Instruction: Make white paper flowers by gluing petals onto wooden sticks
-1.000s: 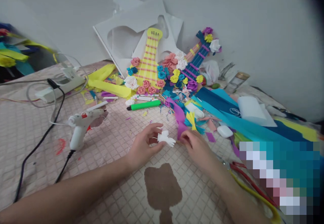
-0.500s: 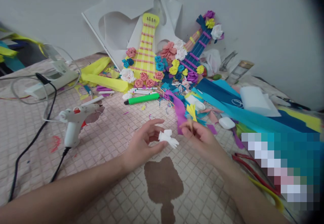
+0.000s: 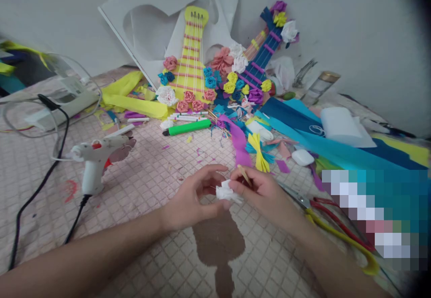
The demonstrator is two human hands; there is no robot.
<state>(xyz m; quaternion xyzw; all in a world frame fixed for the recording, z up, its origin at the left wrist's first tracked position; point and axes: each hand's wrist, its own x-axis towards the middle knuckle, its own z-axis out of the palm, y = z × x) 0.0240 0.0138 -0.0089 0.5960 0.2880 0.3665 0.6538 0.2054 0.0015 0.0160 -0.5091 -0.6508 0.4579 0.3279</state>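
My left hand (image 3: 191, 199) pinches a small white paper flower (image 3: 225, 192) between thumb and fingers. My right hand (image 3: 262, 192) meets it from the right, fingers closed on a thin wooden stick (image 3: 244, 175) and touching the flower. Both hands hover just above the pink checked tablecloth (image 3: 151, 172), over a brown paper cut-out (image 3: 218, 244).
A white glue gun (image 3: 96, 156) with a black cord lies to the left. A green marker (image 3: 188, 128), crepe paper strips (image 3: 303, 140), two decorated paper guitars (image 3: 195, 64) and white foam boards sit behind. Red and yellow scissors (image 3: 330, 221) lie at the right.
My right hand lifted the thin stick and came left to meet the white flower. My left hand closed more around the flower. The camera tipped slightly down.
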